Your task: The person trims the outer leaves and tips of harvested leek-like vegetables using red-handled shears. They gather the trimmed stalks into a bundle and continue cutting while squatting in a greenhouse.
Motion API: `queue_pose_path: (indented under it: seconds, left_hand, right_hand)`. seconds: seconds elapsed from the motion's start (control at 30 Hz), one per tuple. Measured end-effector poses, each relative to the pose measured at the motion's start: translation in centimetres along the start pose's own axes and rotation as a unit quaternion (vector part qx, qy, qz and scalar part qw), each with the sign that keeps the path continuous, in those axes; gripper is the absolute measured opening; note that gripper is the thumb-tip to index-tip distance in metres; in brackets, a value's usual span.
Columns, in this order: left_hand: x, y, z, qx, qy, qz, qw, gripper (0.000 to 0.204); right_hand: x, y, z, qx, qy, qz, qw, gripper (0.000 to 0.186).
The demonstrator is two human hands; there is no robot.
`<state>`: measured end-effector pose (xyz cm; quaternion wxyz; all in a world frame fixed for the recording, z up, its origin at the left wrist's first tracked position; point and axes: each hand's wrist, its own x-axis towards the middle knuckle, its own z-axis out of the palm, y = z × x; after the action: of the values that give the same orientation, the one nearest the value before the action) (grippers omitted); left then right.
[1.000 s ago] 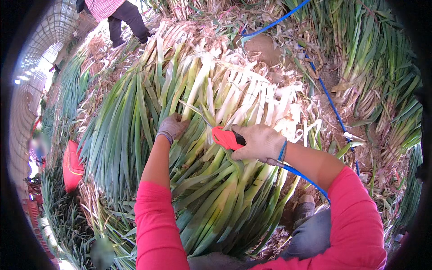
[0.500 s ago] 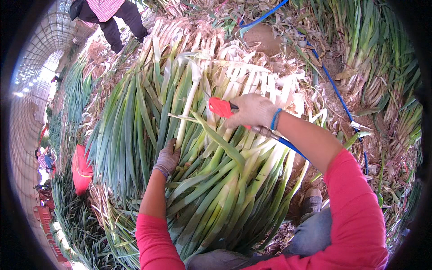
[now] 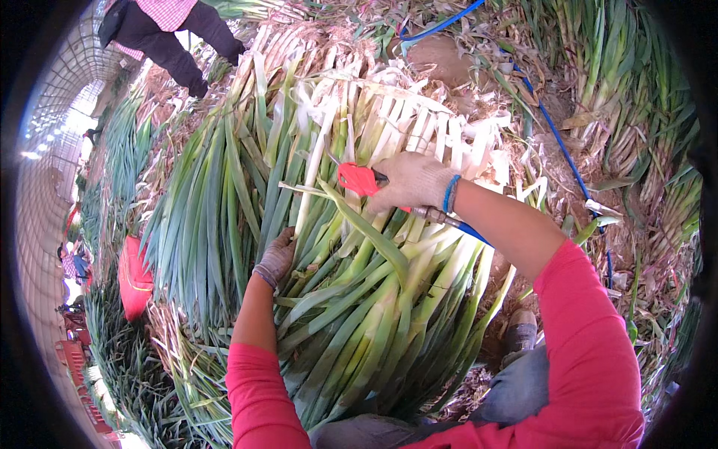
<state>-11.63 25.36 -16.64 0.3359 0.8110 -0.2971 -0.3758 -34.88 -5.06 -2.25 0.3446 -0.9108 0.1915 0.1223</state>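
Observation:
My gloved left hand (image 3: 277,256) is closed around the green part of a large green onion (image 3: 317,157), whose pale stalk points away from me. In my gloved right hand (image 3: 413,182) is a red air blow gun (image 3: 357,179) with a thin metal nozzle aimed at that stalk. A blue hose (image 3: 471,233) runs from its metal fitting under my right forearm. Beneath both hands lies a thick heap of green onions (image 3: 374,329), leaves toward me and white ends away. A bent loose leaf (image 3: 370,228) lies across them. The fingers of my right hand are partly hidden behind the glove's back.
More green onions (image 3: 621,67) lie along the right, and others pile up at the left. Another blue hose (image 3: 557,142) crosses the littered soil. A red bag-like thing (image 3: 135,280) sits left of the heap. A person in dark trousers (image 3: 179,56) stands at the far left.
My right hand and the blow gun have shifted slightly left, bringing the nozzle nearer the held stalk. My left hand has moved a little left and away from me, still gripping the green onion.

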Motion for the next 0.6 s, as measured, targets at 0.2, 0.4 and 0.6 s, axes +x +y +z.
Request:
queue_pose_path:
  seconds: [0.2,0.4,0.6]
  left_hand:
    - [0.3,0.8,0.5,0.034,-0.021,0.016,0.999,0.028]
    - [-1.2,2.3,0.2,0.103,-0.002,0.034,0.994,0.030]
    - [-1.4,2.6,1.2,0.148,0.035,0.023,0.988,0.034]
  right_hand:
    - [3.4,2.2,-1.3,0.067,0.053,0.082,0.993,0.057]
    - [1.8,0.8,0.0,0.010,0.035,0.014,0.999,0.068]
    - [-0.9,1.4,-1.7,0.051,0.058,0.042,0.996,0.061]
